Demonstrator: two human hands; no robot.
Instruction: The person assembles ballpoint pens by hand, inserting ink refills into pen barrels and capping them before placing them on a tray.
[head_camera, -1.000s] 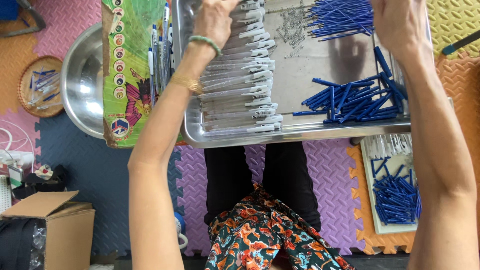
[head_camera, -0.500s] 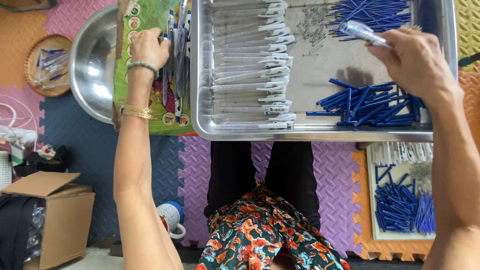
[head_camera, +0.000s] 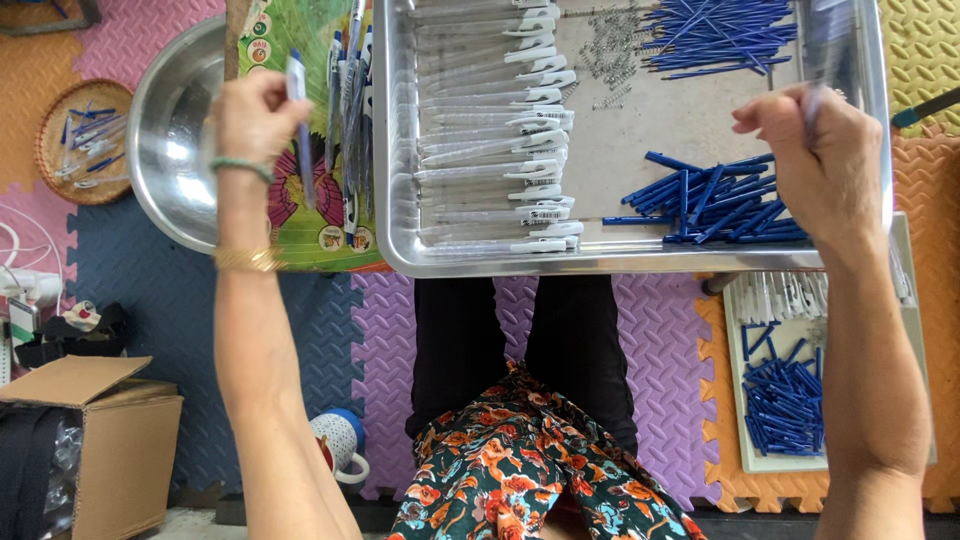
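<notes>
Item one, the landmark: I logged a steel tray (head_camera: 640, 262) lying across my lap, and every place below is given from it. Inside it, toward its left wall, lay a stacked row of clear pen barrels with white clips (head_camera: 495, 130); near its far edge sat a small scatter of metal springs (head_camera: 608, 55); beside those, at the far right, a heap of blue refills (head_camera: 715, 35); and near its front right corner a second pile of blue pen parts (head_camera: 705, 200). Item two: my left hand (head_camera: 255, 115) hovered just left of the tray, fingers closed around an assembled pen (head_camera: 298, 125) with a blue tip, held roughly upright over a green printed box (head_camera: 300, 230) in which more finished pens (head_camera: 350, 110) lay. Item three: my right hand (head_camera: 815, 165) was over the tray's right side, fist clenched on a blurred pale part (head_camera: 825, 40); I could not tell what kind. Item four: a steel bowl (head_camera: 170, 140) lay left of the tray, beyond the green box, and a wicker basket (head_camera: 70, 140) with a few pens farther left again. Item five: below the tray's right corner, on the foam mat floor (head_camera: 660, 340), sat a smaller tray of blue parts (head_camera: 785, 390). Item six: a cardboard box (head_camera: 110, 430) stood well off to the tray's lower left.
</notes>
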